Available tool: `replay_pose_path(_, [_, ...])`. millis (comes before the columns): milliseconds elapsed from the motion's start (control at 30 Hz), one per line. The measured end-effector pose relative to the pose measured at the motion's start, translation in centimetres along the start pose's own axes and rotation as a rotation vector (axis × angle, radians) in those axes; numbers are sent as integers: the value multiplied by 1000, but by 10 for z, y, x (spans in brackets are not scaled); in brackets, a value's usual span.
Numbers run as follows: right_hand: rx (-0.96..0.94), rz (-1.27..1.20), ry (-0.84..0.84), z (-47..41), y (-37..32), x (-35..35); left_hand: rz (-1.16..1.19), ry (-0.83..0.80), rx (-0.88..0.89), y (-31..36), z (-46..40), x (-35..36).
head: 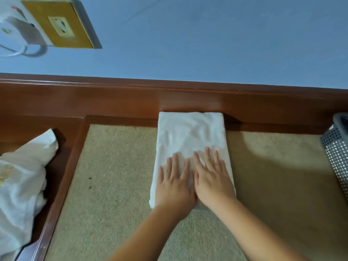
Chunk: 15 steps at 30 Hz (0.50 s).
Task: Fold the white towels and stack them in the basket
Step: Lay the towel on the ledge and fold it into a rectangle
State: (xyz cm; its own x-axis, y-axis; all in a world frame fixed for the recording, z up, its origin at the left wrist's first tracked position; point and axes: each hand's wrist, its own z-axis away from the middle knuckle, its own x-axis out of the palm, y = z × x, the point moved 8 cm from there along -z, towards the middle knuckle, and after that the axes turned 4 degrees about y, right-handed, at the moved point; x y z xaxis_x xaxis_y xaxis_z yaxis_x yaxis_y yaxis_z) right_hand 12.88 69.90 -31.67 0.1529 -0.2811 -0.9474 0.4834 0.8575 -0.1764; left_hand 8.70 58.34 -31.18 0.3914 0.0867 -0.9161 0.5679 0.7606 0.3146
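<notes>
A white towel [190, 134], folded into a long rectangle, lies on the tan surface with its far end against the wooden ledge. My left hand [174, 185] and my right hand [212, 178] lie flat side by side on the towel's near half, fingers straight and spread, pressing it down. A grey perforated basket [337, 153] stands at the right edge, only partly in view. A heap of unfolded white towels [20, 185] sits at the left.
The tan speckled tabletop [113, 185] has a reddish wooden frame [62, 178] and a wooden back ledge [131, 98] against a blue wall. A wooden wall panel with a socket [58, 25] hangs at the upper left.
</notes>
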Motion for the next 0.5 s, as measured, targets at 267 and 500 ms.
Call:
replay_pose_path(267, [10, -8, 80, 11, 16, 34, -50, 42, 72, -16, 1, 41])
replay_pose_path(500, [-281, -23, -1, 64, 33, 20, -81, -69, 327, -38, 35, 14])
